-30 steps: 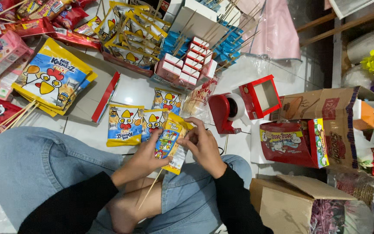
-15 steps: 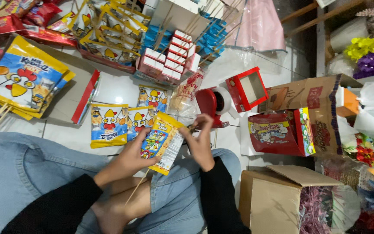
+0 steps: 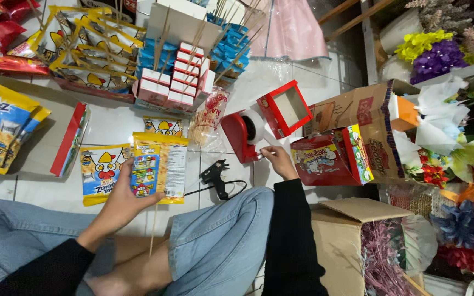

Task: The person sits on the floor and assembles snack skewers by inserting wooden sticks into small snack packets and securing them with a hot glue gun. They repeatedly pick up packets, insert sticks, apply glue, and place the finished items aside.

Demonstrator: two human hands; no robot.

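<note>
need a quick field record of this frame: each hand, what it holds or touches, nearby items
left hand: holds yellow snack packets mounted on a thin wooden skewer
right hand: reaches the red tape dispenser, fingertips at its front
between hands: black glue gun on the tiled floor
right of dispenser: open red box

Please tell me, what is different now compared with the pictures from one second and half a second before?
The right hand let go of the yellow snack packets on a thin wooden skewer and moved right to the red tape dispenser, fingertips at its front edge. The left hand alone holds the packets now. The black glue gun, formerly hidden, shows. The floor goods stayed.
</note>
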